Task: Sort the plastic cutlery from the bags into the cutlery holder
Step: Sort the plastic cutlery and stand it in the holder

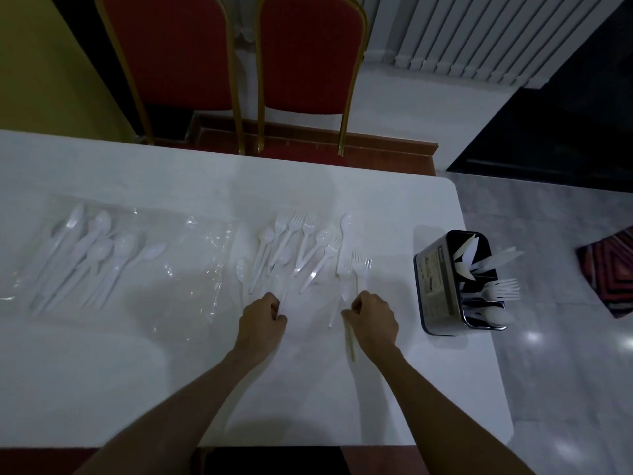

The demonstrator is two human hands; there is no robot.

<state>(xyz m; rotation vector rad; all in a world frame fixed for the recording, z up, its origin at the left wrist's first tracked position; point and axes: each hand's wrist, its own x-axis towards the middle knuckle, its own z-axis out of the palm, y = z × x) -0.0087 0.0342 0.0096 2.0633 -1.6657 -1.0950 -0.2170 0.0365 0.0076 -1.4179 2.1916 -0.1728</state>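
Sorting looks partway: cutlery holder (438,286) part-filled, loose pile (294,245) and bag (191,255) remain. Left grip (263,323) and right grip (373,323) each pinch a handle (351,344).

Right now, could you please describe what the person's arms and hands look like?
Both forearms are bare as far as the picture shows, with no sleeves in view. The left hand and right hand wear no gloves, and I see no watch, bracelet or rings, though the light is dim.
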